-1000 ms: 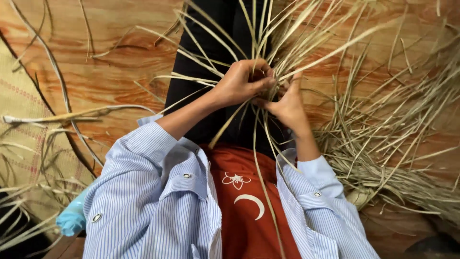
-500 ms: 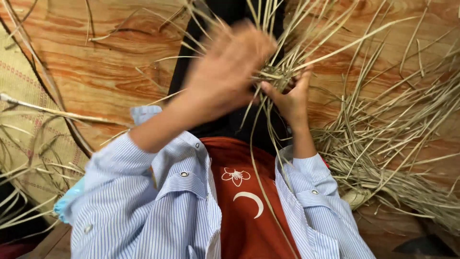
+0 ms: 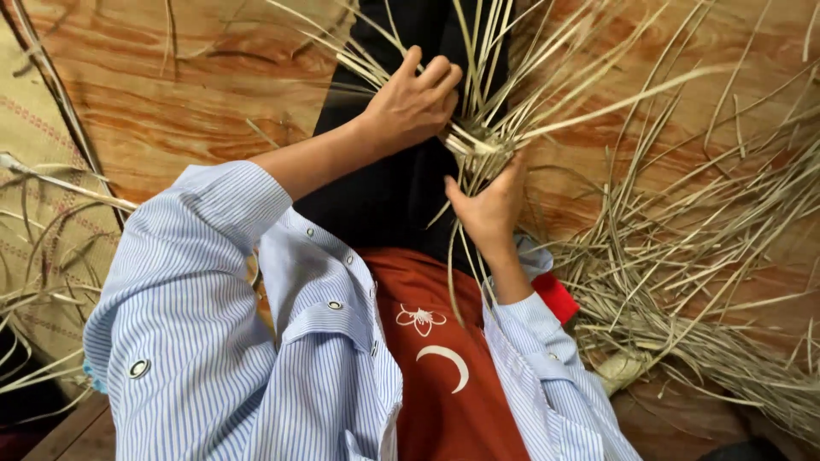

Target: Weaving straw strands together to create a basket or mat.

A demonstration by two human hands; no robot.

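Closest to the camera is a blue and white striped shirt (image 3: 213,341) with round snap buttons, worn open over a red top (image 3: 444,376) that has a white moon shape and a small white flower on it. Both sleeves are pushed up.

A bit farther out is the right hand (image 3: 491,205). It is closed around the lower part of a bunch of thin, dry, pale yellow straw strips (image 3: 483,141), with the thumb on the side facing the camera. A few strips hang down below this hand, over the red top.

Just above it is the left hand (image 3: 414,102). Its fingers are curled into the same bunch and pinch some of the strips right where they all meet. The two hands are very near each other. From that spot the strips fan up and out like a spray. Under the bunch lie black trousers (image 3: 384,188).

Farther away is the brown wood-pattern floor (image 3: 171,94). A big loose pile of the same straw strips (image 3: 709,273) lies to the right. A woven tan mat (image 3: 38,196) lies to the left.
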